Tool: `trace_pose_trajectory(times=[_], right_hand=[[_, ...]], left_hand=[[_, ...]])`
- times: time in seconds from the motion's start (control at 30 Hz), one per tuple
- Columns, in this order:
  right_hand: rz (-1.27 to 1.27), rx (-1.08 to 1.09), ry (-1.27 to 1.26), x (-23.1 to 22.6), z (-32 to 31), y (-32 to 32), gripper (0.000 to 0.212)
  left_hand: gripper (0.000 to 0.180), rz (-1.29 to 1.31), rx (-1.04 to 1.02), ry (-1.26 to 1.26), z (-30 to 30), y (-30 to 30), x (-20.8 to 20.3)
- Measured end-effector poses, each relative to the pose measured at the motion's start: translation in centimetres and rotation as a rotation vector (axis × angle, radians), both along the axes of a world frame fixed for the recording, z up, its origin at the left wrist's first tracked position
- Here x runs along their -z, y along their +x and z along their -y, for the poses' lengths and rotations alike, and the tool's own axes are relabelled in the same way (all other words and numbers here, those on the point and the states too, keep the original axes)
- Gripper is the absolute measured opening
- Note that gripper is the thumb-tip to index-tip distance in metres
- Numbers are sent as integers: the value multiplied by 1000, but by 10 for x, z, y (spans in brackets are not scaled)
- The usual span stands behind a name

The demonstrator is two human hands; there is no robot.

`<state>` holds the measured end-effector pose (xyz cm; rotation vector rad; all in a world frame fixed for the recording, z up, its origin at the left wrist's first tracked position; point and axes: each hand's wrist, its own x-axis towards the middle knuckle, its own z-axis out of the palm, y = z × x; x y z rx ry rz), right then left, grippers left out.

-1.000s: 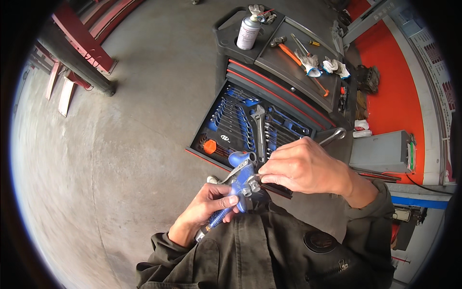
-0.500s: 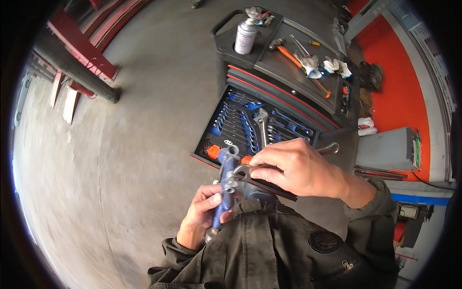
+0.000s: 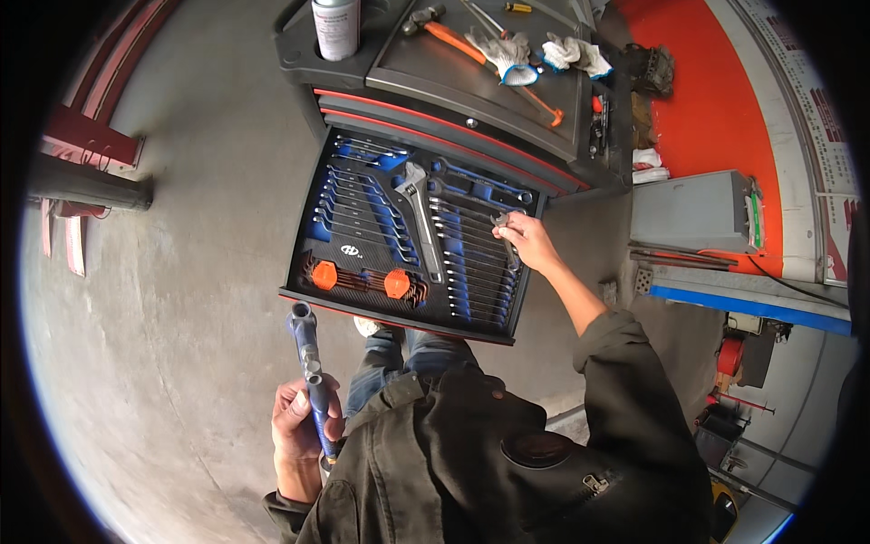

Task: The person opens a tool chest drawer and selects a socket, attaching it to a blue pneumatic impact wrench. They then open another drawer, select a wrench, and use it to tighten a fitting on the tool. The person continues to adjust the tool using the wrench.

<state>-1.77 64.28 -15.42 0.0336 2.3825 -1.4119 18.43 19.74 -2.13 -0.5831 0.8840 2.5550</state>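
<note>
Fingers closed, my left hand (image 3: 297, 424) grips a long blue hand tool (image 3: 317, 396) with a grey metal ring-shaped head and small knobs along its side. The tool points up and away, left of the open drawer's front edge; its exact kind I cannot make out. Out over the drawer's right side, my right hand (image 3: 533, 243) pinches a combination wrench (image 3: 499, 220), mostly hidden by the fingers. Below that hand lies a row of wrenches (image 3: 476, 272) in the drawer (image 3: 399, 319). An adjustable wrench (image 3: 420, 218) and orange-held hex keys (image 3: 362, 283) lie further left.
On top of the tool cart (image 3: 399, 68) are a spray can (image 3: 336, 29), an orange-handled hammer (image 3: 453, 41) and white gloves (image 3: 578, 56). A grey box (image 3: 689, 213) stands right of the cart. A red lift part (image 3: 91, 140) stands at the far left.
My right hand has carried the wrench from beside the blue tool out to the drawer's right side. My left hand has moved left and down with the blue tool. The view has shifted.
</note>
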Motion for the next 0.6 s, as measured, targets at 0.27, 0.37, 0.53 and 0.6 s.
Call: trace_pose_trajectory(times=[0.27, 0.37, 0.53, 0.6], right_hand=[[-179, -130, 352, 52, 5, 8, 19], [-155, -206, 369, 63, 1, 11, 18], [-214, -326, 570, 70, 17, 0, 17], [-213, -401, 644, 83, 21, -4, 17]], left_hand=[[59, 117, 29, -80, -9, -8, -8], [59, 141, 19, -100, -12, -11, -12], [59, 163, 4, -116, -15, -13, -13], [60, 171, 3, -116, -17, -12, -13]])
